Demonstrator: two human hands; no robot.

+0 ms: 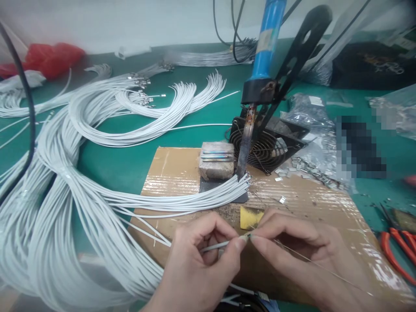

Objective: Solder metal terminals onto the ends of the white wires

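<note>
Low in the centre, my left hand [208, 260] pinches a white cable [215, 246] near its end. My right hand [299, 251] meets it fingertip to fingertip, closed on a tiny part too small to make out. A thin wire [321, 265] runs from beside my right fingers down to the right. Behind my hands lies a yellow sponge piece [249, 217]. A blue-handled soldering iron [264, 47] stands tip down in a black holder, its tip by the ends of a white cable bundle [195, 201].
Large white cable coils [65, 208] fill the left side. A grey block [217, 160] and a black fan [266, 143] stand at the back of the cardboard [175, 167]. Bags of metal parts [312, 117] lie behind, orange-handled pliers [398, 247] at the right.
</note>
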